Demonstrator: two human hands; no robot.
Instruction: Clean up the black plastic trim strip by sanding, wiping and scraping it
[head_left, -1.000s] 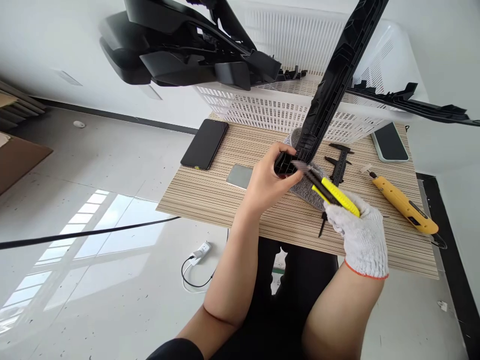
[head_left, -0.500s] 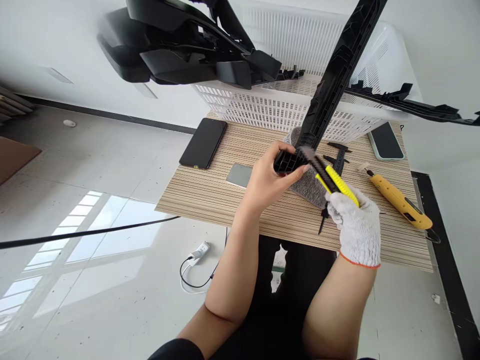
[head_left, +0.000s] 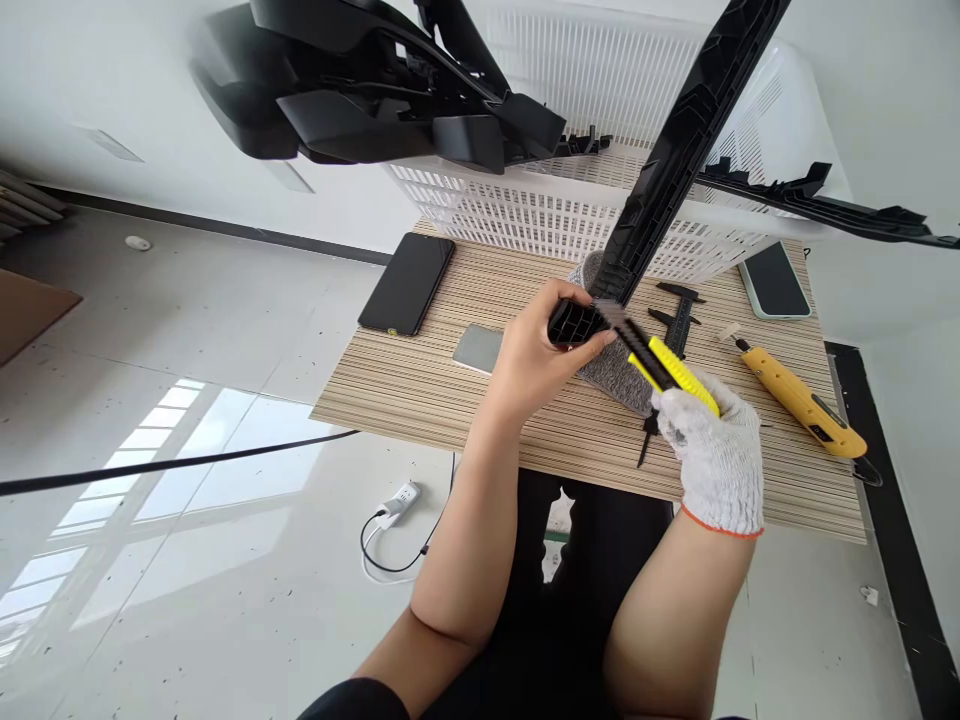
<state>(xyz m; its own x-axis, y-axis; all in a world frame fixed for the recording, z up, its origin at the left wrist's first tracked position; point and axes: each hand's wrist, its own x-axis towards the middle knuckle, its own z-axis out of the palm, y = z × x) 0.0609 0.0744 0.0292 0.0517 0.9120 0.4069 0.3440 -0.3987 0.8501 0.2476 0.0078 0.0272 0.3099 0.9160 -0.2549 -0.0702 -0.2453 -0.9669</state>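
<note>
My bare left hand [head_left: 534, 352] grips the lower end of a long black plastic trim strip [head_left: 679, 150], which rises steeply up and to the right. My right hand [head_left: 712, 450] wears a white knit glove and holds a yellow utility knife [head_left: 670, 368]. Its blade touches the strip's lower end, right beside my left fingertips. Under both hands a grey glove [head_left: 619, 362] lies on the striped wooden table [head_left: 420, 380].
A white slatted basket [head_left: 570, 215] with black plastic parts [head_left: 375, 90] stands at the table's back. On the table lie a black phone [head_left: 407, 284], a grey card [head_left: 478, 349], a black caliper [head_left: 677, 320], a second yellow knife [head_left: 801, 400] and another phone [head_left: 774, 282]. A power strip [head_left: 401, 497] lies on the floor.
The knife blade has slid up along the strip's lower end and back a little; my right hand shifted slightly up-left. My left hand keeps its grip.
</note>
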